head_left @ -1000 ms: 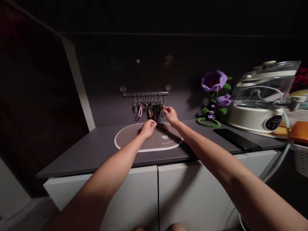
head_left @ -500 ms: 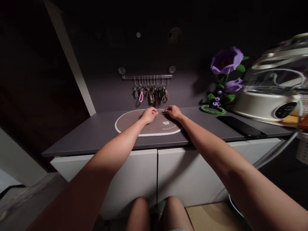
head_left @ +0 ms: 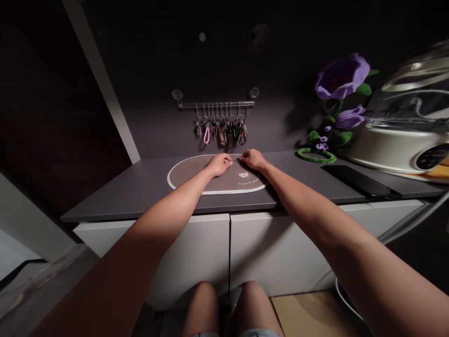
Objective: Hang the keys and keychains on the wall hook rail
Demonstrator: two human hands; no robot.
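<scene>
Over the middle of an oval brown mat [head_left: 189, 175] with a white rim, my left hand [head_left: 220, 164] has its fingers closed; what they hold, if anything, is too small to make out. To its right, near the mat's back edge, my right hand [head_left: 252, 159] pinches a small metal item [head_left: 237, 160], perhaps a key, that sticks out from the fingertips toward the left hand. A small gap separates the two hands. Behind them several key bunches [head_left: 229, 131] and a pink loop [head_left: 206, 135] hang from a clear rail [head_left: 215, 105] on the wall.
At the right stand purple felt flowers [head_left: 343, 79] with a green ring base [head_left: 315, 155], a black flat slab [head_left: 359, 181] and a white appliance [head_left: 389, 147] with a clear top. The grey counter [head_left: 119, 196] has white cabinet doors [head_left: 196, 257] below it.
The view has shifted slightly, so the rail and flowers appear higher and the flowers further right. Both hands stay over the mat in nearly the same pose.
</scene>
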